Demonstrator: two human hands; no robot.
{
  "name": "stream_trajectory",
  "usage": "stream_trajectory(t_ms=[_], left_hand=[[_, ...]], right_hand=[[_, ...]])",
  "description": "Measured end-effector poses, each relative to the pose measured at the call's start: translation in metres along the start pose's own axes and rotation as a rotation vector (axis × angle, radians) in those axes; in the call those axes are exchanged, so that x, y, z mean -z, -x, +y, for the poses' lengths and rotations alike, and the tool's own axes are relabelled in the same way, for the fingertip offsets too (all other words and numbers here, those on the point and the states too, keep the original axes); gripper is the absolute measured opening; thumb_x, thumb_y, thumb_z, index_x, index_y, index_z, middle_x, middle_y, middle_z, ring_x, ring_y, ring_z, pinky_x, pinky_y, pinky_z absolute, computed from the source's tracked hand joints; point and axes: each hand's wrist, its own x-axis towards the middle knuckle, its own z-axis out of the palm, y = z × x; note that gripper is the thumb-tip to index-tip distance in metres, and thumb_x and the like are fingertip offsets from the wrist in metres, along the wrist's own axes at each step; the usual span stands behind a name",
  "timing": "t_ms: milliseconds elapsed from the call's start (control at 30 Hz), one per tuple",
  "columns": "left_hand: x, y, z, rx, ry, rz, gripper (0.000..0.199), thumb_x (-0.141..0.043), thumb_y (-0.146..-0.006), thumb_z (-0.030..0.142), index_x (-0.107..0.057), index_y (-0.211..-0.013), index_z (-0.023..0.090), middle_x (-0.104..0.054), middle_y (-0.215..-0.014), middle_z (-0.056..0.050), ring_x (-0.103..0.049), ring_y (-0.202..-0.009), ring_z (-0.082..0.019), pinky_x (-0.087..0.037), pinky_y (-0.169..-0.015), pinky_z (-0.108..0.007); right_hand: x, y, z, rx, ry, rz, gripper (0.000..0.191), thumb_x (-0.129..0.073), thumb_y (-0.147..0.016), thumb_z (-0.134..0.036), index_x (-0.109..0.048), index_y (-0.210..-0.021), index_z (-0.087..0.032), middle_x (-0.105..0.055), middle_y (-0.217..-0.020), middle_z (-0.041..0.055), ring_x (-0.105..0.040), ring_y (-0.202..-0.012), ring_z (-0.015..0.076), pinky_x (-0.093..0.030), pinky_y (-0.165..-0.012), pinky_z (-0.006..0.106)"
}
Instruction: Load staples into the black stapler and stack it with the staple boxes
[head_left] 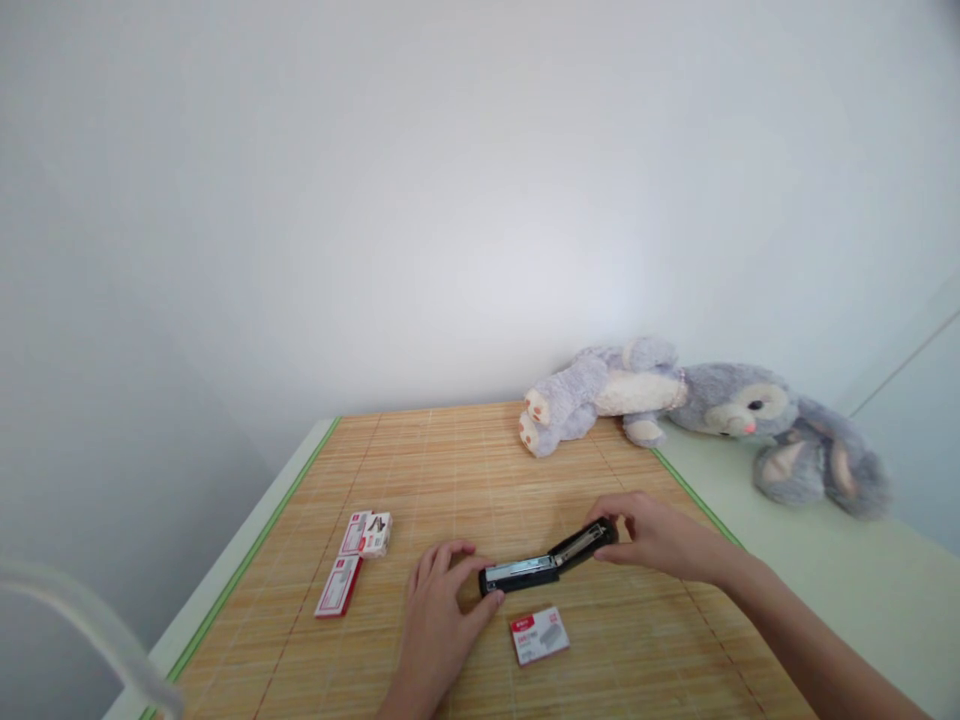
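A long black stapler [521,571] with metal inner parts is held between the two hands, above the front part of a yellow-brown mat of thin bamboo strips [450,465]. It is opened wide at its hinge, so that its silvery inner rail is shown.

The left end of the stapler is pinched by the left hand [441,618]: the thumb is laid on the near side, the index finger on the far side, and the other fingers are bent and spread toward the mat. The left forearm is brought in from the lower edge. The other end is gripped by the right hand [651,532], with the thumb below and the fingers curved over the top; this half is tilted upward. The right forearm is stretched in from the lower right corner. Whether the left half is supported by the mat or slightly lifted cannot be told with certainty.

Just in front of the stapler, a small flat white-and-red cardboard box [540,637] is placed. To the left of the hands, three small white-and-red cardboard boxes [337,588] are grouped together. Behind, a grey-and-cream plush rabbit [637,392] is laid on its side, partly on the mat, near the pale wall [420,220].
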Motion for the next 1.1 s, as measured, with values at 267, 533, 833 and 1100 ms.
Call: stream_trajectory(t_ms=[267,533,833,1100], left_hand=[[0.002,0.0,0.002,0.002,0.002,0.003,0.031,-0.076,-0.082,0.041,-0.076,-0.113,0.038,-0.064,-0.129,-0.004,-0.054,-0.125,-0.03,-0.04,-0.108,-0.051],[-0.003,0.001,0.001,-0.009,-0.005,0.034,0.031,-0.078,-0.08,0.043,-0.076,-0.111,0.036,-0.065,-0.128,-0.005,-0.055,-0.124,-0.03,-0.042,-0.107,-0.05],[0.038,0.034,-0.06,0.143,-0.222,0.474,0.028,-0.053,-0.096,0.038,-0.073,-0.116,0.033,-0.063,-0.129,-0.007,-0.058,-0.119,-0.03,-0.043,-0.108,-0.052],[0.058,0.052,-0.103,0.282,-0.205,0.333,0.043,-0.053,-0.092,0.041,-0.062,-0.132,0.028,-0.067,-0.122,-0.007,-0.064,-0.109,-0.03,-0.051,-0.098,-0.049]], right_hand=[[-0.049,-0.042,-0.045,0.169,-0.095,0.047,0.023,-0.081,-0.081,-0.034,-0.061,-0.08,-0.021,-0.061,-0.079,-0.0059,-0.054,-0.071,0.0126,-0.036,-0.063,0.023],[-0.09,-0.067,-0.065,0.233,0.087,0.003,0.025,-0.087,-0.07,-0.026,-0.066,-0.083,-0.021,-0.061,-0.083,-0.0032,-0.055,-0.08,0.0161,-0.034,-0.068,0.024],[-0.099,-0.046,-0.028,0.096,-0.018,0.164,0.02,-0.081,-0.081,-0.031,-0.065,-0.089,-0.022,-0.062,-0.095,-0.0003,-0.058,-0.089,0.0197,-0.042,-0.078,0.028],[-0.112,-0.031,-0.008,0.022,-0.149,0.266,0.014,-0.071,-0.089,-0.036,-0.066,-0.092,-0.023,-0.064,-0.097,0.0021,-0.06,-0.093,0.0219,-0.046,-0.081,0.031]])
